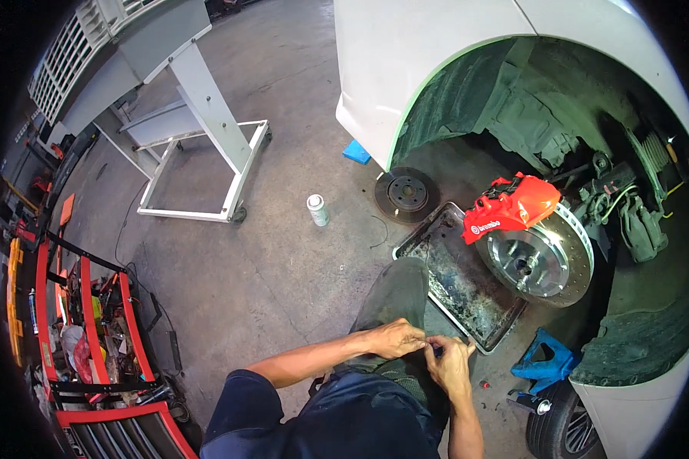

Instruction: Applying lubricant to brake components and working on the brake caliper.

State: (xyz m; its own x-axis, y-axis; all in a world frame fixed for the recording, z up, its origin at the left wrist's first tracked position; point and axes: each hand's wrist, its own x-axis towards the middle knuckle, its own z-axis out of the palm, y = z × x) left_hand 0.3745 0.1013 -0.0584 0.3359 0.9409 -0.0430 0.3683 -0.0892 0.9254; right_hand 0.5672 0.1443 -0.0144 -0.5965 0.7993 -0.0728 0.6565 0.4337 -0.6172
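White spray can [317, 209] with pale label stood on floor [283, 260], centre frame, at nine o'clock of dark brake disc [406, 193]. White label strip on red caliper [511, 207], three o'clock.

Small dark part pinched between both hands

The small dark part [434, 350] is mostly hidden – too tiny to identify – held between the fingertips of the left hand [396, 339] and right hand [452, 366], just above the person's knee.

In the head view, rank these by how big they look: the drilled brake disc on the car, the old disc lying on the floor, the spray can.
1. Drilled brake disc, largest.
2. Old disc on the floor, though it lies farther from the camera.
3. Spray can, smallest.
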